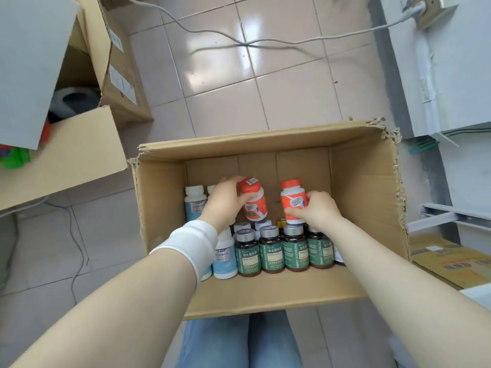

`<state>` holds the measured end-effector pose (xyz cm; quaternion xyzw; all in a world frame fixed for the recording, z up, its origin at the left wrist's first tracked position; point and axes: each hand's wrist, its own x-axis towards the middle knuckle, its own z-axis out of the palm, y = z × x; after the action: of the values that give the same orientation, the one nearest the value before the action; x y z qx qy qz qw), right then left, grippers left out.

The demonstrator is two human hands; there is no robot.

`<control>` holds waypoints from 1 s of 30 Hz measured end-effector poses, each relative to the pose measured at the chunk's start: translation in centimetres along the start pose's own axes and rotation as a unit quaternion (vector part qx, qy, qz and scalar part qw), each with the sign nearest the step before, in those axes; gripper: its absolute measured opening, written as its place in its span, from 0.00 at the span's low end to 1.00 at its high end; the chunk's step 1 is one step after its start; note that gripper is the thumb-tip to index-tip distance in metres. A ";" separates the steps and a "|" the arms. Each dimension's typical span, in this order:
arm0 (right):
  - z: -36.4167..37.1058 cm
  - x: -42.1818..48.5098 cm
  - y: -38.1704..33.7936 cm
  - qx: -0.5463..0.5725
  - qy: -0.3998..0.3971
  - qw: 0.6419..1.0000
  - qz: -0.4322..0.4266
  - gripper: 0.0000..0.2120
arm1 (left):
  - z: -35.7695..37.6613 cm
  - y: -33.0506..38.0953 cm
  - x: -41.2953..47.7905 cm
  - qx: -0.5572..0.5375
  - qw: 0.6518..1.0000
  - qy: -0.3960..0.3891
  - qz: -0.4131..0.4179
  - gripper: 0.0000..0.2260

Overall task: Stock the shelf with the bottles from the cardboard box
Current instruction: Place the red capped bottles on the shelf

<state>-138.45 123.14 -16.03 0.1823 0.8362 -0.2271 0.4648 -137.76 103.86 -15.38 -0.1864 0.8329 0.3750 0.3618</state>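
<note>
Orange-capped bottles (pixel 292 201) were gripped by left hand (pixel 225 204) and right hand (pixel 317 211) alike — green-labelled bottles (pixel 271 252) beneath could be toppled during lifting.

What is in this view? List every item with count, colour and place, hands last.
open cardboard box: one, brown, on the floor before the knees.
orange-capped plastic bottles: two, orange and white, inside the box above the others, one in each hand.
silver-capped dark bottles: four in the near row, brown with green labels, upright in the box.
white plastic bottles: at least three, pale blue labels, along the box's left wall.
other cardboard boxes: at least two, brown, on the left.
thin cable: one, grey, across the floor.
tiled floor: beige, all around.
wristband: one, white, left wrist.
left hand: grip round the left orange bottle.
right hand: grip round the right orange bottle.
</note>
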 end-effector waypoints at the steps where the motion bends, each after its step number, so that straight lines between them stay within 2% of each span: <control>1: -0.7 -0.8 0.2 0.014 0.012 1.000 -0.004 0.23 | -0.3 0.2 -0.8 -0.021 0.999 0.023 0.024 0.21; 5: -4.0 -6.4 0.2 0.141 0.056 0.988 -0.029 0.21 | -2.6 2.6 -5.2 -0.086 0.989 0.053 0.107 0.17; 8: -6.6 -12.5 0.0 0.239 0.087 0.966 -0.047 0.25 | -4.7 5.6 -9.8 -0.176 0.971 0.045 0.158 0.15; 14: -9.9 -26.6 1.1 0.337 0.152 0.924 -0.092 0.28 | -7.7 12.1 -21.3 -0.207 0.939 0.049 0.271 0.15; 17: -10.1 -34.5 2.8 0.358 0.203 0.904 -0.112 0.27 | -8.3 15.3 -27.2 -0.227 0.917 0.011 0.329 0.12; 25: -8.3 -54.3 10.0 0.490 0.346 0.784 -0.160 0.21 | -5.6 22.3 -44.2 -0.204 0.859 -0.100 0.459 0.05; 30: -6.7 -67.2 17.1 0.496 0.447 0.721 -0.186 0.12 | -1.3 26.1 -56.8 -0.157 0.808 -0.162 0.544 0.09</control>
<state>-100.60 134.70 41.28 0.3080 0.7317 -0.5835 -0.1709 -115.54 122.01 40.13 0.3063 0.6571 0.6608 0.1944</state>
